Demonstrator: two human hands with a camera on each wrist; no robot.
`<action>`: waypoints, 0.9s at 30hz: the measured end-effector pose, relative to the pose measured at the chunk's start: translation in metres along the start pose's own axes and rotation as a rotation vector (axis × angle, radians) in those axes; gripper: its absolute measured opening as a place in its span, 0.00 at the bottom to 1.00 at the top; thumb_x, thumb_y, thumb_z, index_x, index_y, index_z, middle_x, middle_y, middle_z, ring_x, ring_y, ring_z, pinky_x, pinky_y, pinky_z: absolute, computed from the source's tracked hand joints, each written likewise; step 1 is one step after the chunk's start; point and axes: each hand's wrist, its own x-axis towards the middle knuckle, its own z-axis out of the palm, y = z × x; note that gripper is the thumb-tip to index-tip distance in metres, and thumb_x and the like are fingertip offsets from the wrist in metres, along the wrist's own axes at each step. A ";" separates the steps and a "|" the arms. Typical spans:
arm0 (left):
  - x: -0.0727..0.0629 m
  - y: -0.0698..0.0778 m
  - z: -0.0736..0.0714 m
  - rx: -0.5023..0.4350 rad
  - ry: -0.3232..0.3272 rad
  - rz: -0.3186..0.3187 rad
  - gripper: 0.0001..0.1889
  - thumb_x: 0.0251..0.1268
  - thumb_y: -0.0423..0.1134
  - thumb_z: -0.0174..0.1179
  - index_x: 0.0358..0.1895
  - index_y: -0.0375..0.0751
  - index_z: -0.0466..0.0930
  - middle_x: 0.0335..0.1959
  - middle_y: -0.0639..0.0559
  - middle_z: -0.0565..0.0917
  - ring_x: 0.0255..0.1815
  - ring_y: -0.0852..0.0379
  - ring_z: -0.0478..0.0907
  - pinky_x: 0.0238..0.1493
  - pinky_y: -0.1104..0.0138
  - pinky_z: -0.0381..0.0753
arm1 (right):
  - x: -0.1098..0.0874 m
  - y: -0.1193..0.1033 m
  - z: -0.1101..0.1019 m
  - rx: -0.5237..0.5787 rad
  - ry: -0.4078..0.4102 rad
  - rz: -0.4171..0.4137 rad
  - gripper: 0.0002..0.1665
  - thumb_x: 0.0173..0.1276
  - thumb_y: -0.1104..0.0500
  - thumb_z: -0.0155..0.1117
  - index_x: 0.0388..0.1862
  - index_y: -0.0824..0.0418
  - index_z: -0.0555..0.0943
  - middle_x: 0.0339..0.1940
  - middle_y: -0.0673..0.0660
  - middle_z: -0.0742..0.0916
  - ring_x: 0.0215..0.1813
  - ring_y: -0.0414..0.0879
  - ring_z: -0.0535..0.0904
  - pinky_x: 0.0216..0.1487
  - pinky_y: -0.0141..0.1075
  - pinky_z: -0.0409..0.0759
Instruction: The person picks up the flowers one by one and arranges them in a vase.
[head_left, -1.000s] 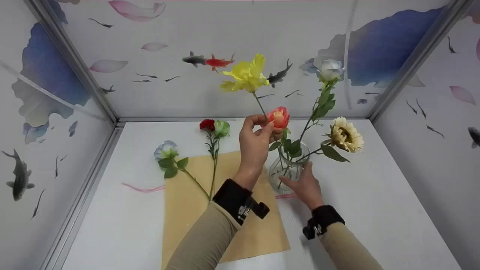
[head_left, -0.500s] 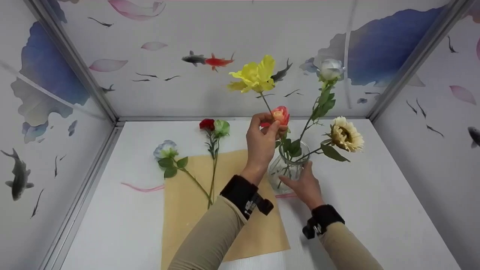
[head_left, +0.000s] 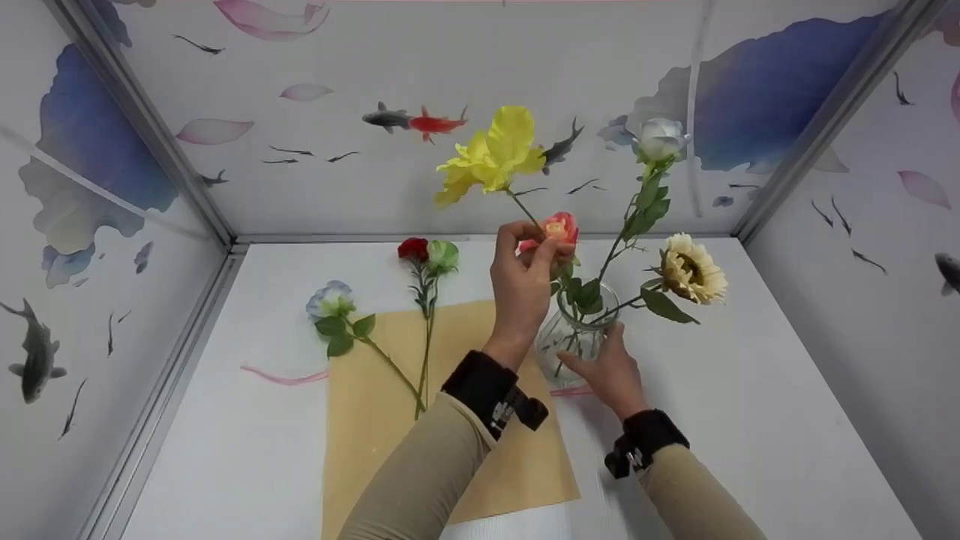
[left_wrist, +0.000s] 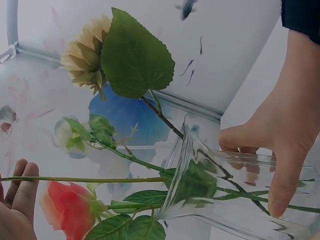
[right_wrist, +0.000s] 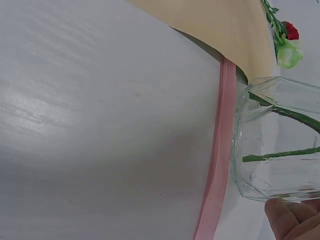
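My left hand (head_left: 520, 289) pinches the thin stem of a yellow flower (head_left: 491, 156) above the glass vase (head_left: 551, 341). The stem (left_wrist: 100, 179) runs from those fingers to the vase's mouth, where its end overlaps the rim in the left wrist view. My right hand (head_left: 613, 375) grips the vase's side, thumb and fingers spread around the glass. Standing in the vase are a coral-pink rose (head_left: 561, 229), a white rose (head_left: 661, 140) and a cream sunflower (head_left: 694, 270). Their cut stems (right_wrist: 300, 120) show through the glass.
A sheet of brown kraft paper (head_left: 495, 480) lies left of the vase. Across it rest a blue flower (head_left: 331, 300), a red carnation (head_left: 413, 250) and a green flower (head_left: 442, 256). A pink ribbon (right_wrist: 220, 150) passes under the paper. Printed panels enclose the white table (head_left: 750, 420).
My left hand has shifted slightly right, closer over the vase. The yellow bloom swung right, then tipped back left. My right hand and the vase have stayed put.
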 end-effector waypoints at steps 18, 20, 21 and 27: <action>0.001 -0.006 0.002 0.030 -0.020 0.008 0.10 0.78 0.32 0.56 0.54 0.35 0.67 0.51 0.38 0.76 0.49 0.50 0.88 0.50 0.64 0.85 | -0.001 -0.001 -0.001 -0.020 -0.005 0.002 0.83 0.55 0.23 0.70 0.82 0.70 0.32 0.82 0.75 0.51 0.81 0.68 0.54 0.77 0.58 0.58; 0.001 -0.009 0.003 0.038 -0.040 0.015 0.11 0.77 0.31 0.56 0.55 0.33 0.67 0.52 0.36 0.77 0.50 0.49 0.88 0.51 0.63 0.85 | -0.001 -0.001 -0.001 -0.017 0.000 -0.005 0.82 0.56 0.24 0.70 0.82 0.70 0.33 0.82 0.74 0.51 0.80 0.68 0.54 0.77 0.58 0.59; 0.000 -0.010 0.003 0.049 -0.050 0.019 0.12 0.77 0.31 0.56 0.56 0.32 0.67 0.51 0.36 0.78 0.49 0.49 0.88 0.51 0.63 0.85 | -0.001 -0.001 -0.001 -0.014 0.001 -0.009 0.82 0.56 0.24 0.70 0.82 0.69 0.33 0.82 0.74 0.52 0.80 0.68 0.54 0.77 0.58 0.59; -0.004 -0.022 0.002 0.210 -0.110 0.048 0.11 0.78 0.32 0.56 0.56 0.33 0.70 0.48 0.41 0.82 0.46 0.53 0.88 0.49 0.66 0.85 | -0.003 0.000 -0.001 -0.002 -0.025 -0.008 0.85 0.56 0.22 0.69 0.81 0.71 0.27 0.83 0.73 0.49 0.81 0.67 0.52 0.77 0.58 0.59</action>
